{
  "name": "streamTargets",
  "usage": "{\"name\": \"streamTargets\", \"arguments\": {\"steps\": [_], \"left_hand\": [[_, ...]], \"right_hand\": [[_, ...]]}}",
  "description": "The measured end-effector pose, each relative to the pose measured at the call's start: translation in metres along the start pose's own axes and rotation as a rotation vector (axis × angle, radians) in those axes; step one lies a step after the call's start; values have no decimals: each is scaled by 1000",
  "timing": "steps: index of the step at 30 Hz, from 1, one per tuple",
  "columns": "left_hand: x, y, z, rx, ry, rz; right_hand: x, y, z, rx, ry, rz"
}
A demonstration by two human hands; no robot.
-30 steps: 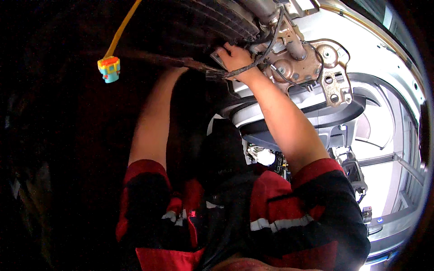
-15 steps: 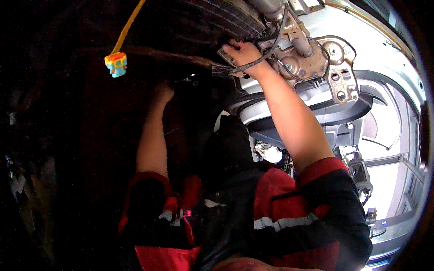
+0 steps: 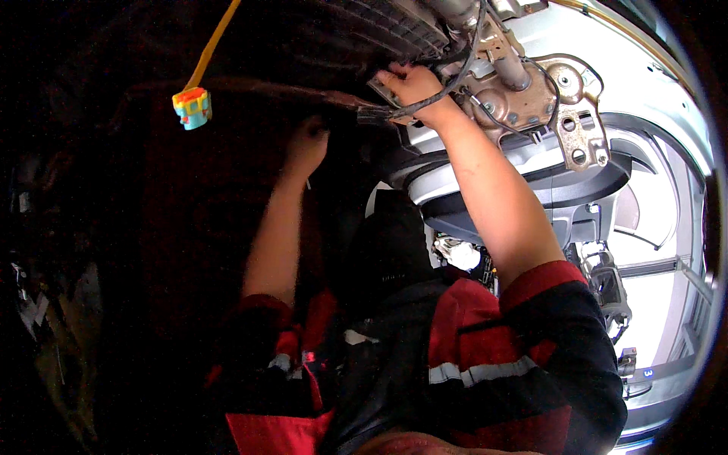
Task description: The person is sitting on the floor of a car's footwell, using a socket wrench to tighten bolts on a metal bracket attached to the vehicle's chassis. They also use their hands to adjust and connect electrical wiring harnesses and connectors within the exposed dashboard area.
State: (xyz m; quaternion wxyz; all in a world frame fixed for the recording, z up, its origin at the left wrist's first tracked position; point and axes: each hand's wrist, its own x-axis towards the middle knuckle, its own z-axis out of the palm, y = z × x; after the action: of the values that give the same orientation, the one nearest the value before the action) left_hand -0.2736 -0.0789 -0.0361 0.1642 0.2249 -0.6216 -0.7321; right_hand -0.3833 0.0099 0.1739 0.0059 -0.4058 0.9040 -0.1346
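My right hand (image 3: pixel 415 89) reaches up to the dark underside of a car's interior structure, its fingers curled beside the edge of a narrow metal bracket (image 3: pixel 384 92). What those fingers hold is hidden. A black-wrapped cable (image 3: pixel 444 94) crosses over this wrist and ends in a dark connector (image 3: pixel 371 115). Deep in shadow to the left, my left hand (image 3: pixel 308 144) is raised with its fingers closed; what is in them is too dark to make out. Just right of my right hand is a brownish metal bracket assembly (image 3: pixel 523 106) with a tube and round holes.
A yellow cable (image 3: pixel 212 44) hangs at the upper left, ending in a teal and orange connector (image 3: pixel 192 108). A dark ribbed panel (image 3: pixel 387 26) lies overhead. At the right are a curved black-and-grey trim panel (image 3: pixel 523 193) and the bright door opening (image 3: pixel 644 311).
My left hand has moved right and slightly up, toward my right hand. The shiny metal piece near it no longer shows. My right hand stays at the bracket; the view has shifted slightly.
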Motion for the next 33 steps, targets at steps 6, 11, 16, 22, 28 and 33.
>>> {"name": "streamTargets", "arguments": {"steps": [6,11,16,22,28,33], "left_hand": [[3,78,56,-1880,-255,-132],[3,90,59,-1901,-261,20],[1,99,57,-1879,-171,-9],[7,101,48,-1885,-225,42],[7,99,45,-1920,-203,15],[13,98,45,-1927,-321,69]], "right_hand": [[-2,-2,-2,29,32,-31],[-3,-2,2,-19,62,-36],[-8,-20,-3,177,-16,-12],[-7,-15,-3,6,45,-33],[-13,-31,-6,96,5,17],[-7,-21,-5,121,-28,-36]]}}
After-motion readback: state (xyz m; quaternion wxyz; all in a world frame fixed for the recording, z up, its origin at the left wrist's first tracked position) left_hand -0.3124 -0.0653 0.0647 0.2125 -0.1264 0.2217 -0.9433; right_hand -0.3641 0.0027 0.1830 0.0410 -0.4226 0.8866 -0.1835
